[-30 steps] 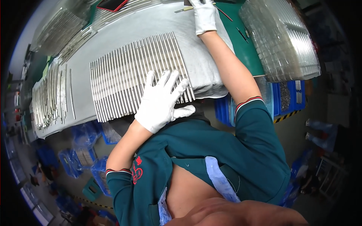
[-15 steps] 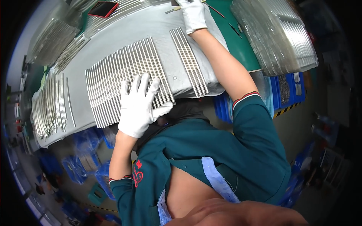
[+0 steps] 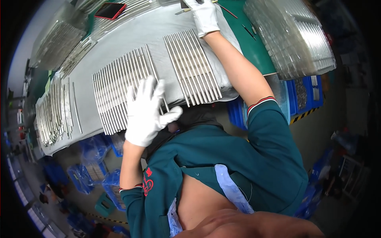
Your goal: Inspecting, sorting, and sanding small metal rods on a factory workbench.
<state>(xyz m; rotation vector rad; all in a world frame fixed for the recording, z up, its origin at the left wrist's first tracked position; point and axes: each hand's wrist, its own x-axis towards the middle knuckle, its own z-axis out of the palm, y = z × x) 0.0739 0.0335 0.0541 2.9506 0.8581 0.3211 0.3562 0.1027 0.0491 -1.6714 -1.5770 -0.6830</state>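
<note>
My left hand [image 3: 143,113], in a white glove, lies with fingers spread at the front of a row of silver metal rods [image 3: 119,79]. One rod [image 3: 152,65] stands slightly apart at that row's right side, partly covered by my fingers. To the right, a second group of rods [image 3: 192,65] lies side by side on the grey cloth [image 3: 158,25]. My right hand [image 3: 204,18], also gloved, reaches to the far edge beside a thin knife-like tool [image 3: 182,12] and a small dark piece [image 3: 183,4]. Its fingertips are cut off by the picture's edge, so its grip is unclear.
Looser rods [image 3: 55,113] lie at the left. A red-edged phone [image 3: 110,10] rests at the back left. Plastic-wrapped stacks stand at the far left [image 3: 59,37] and right [image 3: 291,39]. A dark pen-like tool [image 3: 249,31] lies on the green mat [image 3: 260,57]. Blue crates [image 3: 301,95] stand below.
Several rods have shifted from the left row to the right group, which is now wider. My left hand stays nearly in place, and my right hand has barely moved.
</note>
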